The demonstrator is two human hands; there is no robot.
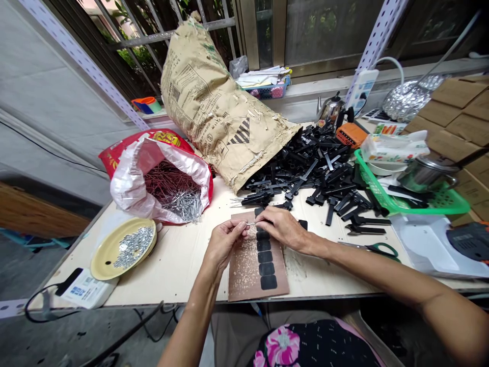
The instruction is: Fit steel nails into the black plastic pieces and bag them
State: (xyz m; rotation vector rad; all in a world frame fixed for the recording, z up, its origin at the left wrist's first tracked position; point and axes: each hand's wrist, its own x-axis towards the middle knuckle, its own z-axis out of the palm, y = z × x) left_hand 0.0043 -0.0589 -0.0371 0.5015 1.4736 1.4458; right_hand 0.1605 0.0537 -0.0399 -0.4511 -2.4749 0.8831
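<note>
My left hand (226, 242) pinches one end of a thin metal pin (251, 224), thumb against forefinger. The fingers of my right hand (281, 228) are closed at the pin's other end; whether they hold anything more is hidden. Both hands are over a brown board (244, 283) sprinkled with pale crumbs. Down the board's right side runs a row of black rounded squares (266, 268). Just beyond my hands lie black plastic handle-like pieces (260, 197), some with thin metal rods sticking out.
A paper sack (214, 102) spills a pile of black pieces (301, 163). On the left are a red-and-white bag (128, 186) of metal rods and a yellow plate (97, 262) of small metal bits. Scissors (382, 248) and a green basket (412, 209) are on the right.
</note>
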